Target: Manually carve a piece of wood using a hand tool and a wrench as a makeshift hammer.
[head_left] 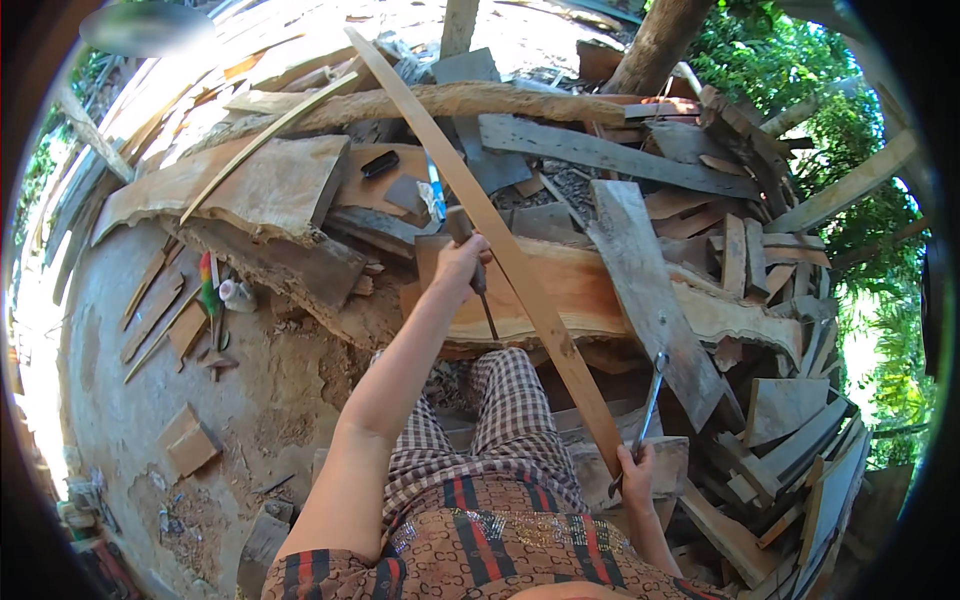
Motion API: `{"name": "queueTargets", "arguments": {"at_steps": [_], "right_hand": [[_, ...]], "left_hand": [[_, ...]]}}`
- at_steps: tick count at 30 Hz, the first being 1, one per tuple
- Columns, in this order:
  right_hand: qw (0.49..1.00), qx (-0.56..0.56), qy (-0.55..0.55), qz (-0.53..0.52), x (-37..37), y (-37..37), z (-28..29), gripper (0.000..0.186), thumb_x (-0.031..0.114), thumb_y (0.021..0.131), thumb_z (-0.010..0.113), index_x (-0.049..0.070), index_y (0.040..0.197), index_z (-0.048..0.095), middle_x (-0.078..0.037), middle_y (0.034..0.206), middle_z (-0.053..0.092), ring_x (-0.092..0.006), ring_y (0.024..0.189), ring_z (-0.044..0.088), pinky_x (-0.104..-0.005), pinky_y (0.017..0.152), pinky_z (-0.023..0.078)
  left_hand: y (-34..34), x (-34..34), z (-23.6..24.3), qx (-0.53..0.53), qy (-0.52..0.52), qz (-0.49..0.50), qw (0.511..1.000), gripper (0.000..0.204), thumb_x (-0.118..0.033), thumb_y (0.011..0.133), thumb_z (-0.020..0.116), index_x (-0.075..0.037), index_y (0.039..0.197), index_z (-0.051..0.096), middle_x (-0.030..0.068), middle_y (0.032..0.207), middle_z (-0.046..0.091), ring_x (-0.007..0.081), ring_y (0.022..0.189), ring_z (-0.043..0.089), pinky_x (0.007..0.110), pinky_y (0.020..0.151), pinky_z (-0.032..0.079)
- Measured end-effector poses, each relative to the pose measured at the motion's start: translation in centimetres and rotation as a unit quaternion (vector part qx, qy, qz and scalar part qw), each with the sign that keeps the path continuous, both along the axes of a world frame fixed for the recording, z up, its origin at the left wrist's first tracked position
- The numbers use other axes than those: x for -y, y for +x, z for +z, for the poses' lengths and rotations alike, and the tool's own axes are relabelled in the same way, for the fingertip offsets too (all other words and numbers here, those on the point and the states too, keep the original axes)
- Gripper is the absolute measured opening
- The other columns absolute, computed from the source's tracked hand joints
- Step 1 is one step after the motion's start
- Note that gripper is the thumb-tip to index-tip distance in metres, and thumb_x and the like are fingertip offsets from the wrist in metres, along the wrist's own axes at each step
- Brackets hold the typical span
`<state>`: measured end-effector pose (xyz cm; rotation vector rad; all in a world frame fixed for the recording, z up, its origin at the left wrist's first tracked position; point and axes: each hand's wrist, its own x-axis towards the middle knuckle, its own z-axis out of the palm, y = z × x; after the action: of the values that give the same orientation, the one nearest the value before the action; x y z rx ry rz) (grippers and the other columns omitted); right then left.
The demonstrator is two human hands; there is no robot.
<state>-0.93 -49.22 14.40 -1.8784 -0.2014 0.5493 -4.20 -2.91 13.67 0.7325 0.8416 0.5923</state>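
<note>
My left hand (pixel 462 266) is closed round a wooden-handled tool (pixel 459 226); its thin dark blade points down toward my knees, and it looks like a chisel. At the lower right, my right hand (pixel 636 474) grips a shiny metal wrench (pixel 652 402) that stands up from the fist. The near end of a long, narrow wooden strip (pixel 510 262) meets the fingers of that same hand. This strip slants away to the far left, passing just right of my left hand. Beneath it lies a broad reddish plank (pixel 570 285) with a rough bark edge.
A grey weathered board (pixel 655 300) leans across the plank. Thick slabs (pixel 240 180) and a dark oblong object (pixel 380 164) lie at the far left. Scrap wood (pixel 790 430) is piled on the right. A white bottle (pixel 237 295) and wood pieces rest on the concrete floor (pixel 120 420).
</note>
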Motion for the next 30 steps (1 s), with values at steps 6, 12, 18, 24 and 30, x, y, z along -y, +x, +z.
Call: {"name": "queueTargets", "arguments": {"at_steps": [6, 12, 18, 24, 30], "right_hand": [[0.994, -0.013, -0.029, -0.105, 5.0, -3.9, 2.7, 0.016, 0.011, 0.082, 0.066, 0.004, 0.087, 0.051, 0.002, 0.076, 0.050, -0.0067, 0.067, 0.045, -0.0244, 0.060, 0.039], [0.990, -0.075, -0.099, -0.062, 4.1, -4.9, 1.6, 0.019, 0.014, 0.080, 0.068, 0.002, 0.084, 0.053, 0.000, 0.075, 0.051, -0.0083, 0.067, 0.046, -0.0251, 0.060, 0.040], [0.989, -0.099, -0.054, -0.091, 6.3, -7.3, 2.2, 0.021, 0.018, 0.080, 0.068, 0.001, 0.085, 0.056, 0.001, 0.074, 0.053, -0.0084, 0.066, 0.047, -0.0250, 0.060, 0.039], [0.988, -0.050, -0.075, -0.129, 10.6, -10.3, 1.6, 0.018, 0.010, 0.079, 0.070, 0.009, 0.080, 0.051, 0.005, 0.069, 0.048, -0.0035, 0.060, 0.042, -0.0197, 0.055, 0.034], [0.987, -0.061, -0.070, -0.128, 10.3, -12.4, 3.6, 0.019, 0.010, 0.080, 0.070, 0.009, 0.080, 0.051, 0.006, 0.069, 0.047, -0.0029, 0.062, 0.042, -0.0187, 0.057, 0.034]], "left_hand": [[4.1, 6.7, -1.5, -0.060, -0.017, -0.109, 0.992, 0.022, -0.019, 0.073, 0.064, -0.005, 0.088, 0.056, 0.0045, 0.075, 0.055, 0.0152, 0.066, 0.055, 0.032, 0.053, 0.044], [0.0, 7.1, -0.4, -0.042, -0.051, -0.055, 0.996, 0.035, -0.020, 0.072, 0.066, -0.008, 0.103, 0.052, 0.0069, 0.080, 0.055, 0.0163, 0.068, 0.056, 0.033, 0.053, 0.044], [-6.0, 4.6, 0.5, 0.027, 0.018, -0.048, 0.998, 0.035, -0.020, 0.078, 0.064, -0.010, 0.110, 0.054, 0.0063, 0.090, 0.062, 0.0157, 0.069, 0.056, 0.032, 0.054, 0.044], [-7.3, 6.4, 0.8, 0.043, -0.016, -0.081, 0.996, 0.033, -0.020, 0.084, 0.060, -0.009, 0.114, 0.053, 0.0069, 0.096, 0.065, 0.0163, 0.072, 0.057, 0.031, 0.060, 0.046], [-9.8, 4.6, 0.6, 0.094, -0.046, -0.079, 0.991, 0.028, -0.015, 0.084, 0.059, -0.008, 0.111, 0.054, 0.0087, 0.095, 0.065, 0.0161, 0.069, 0.057, 0.029, 0.058, 0.047]]}}
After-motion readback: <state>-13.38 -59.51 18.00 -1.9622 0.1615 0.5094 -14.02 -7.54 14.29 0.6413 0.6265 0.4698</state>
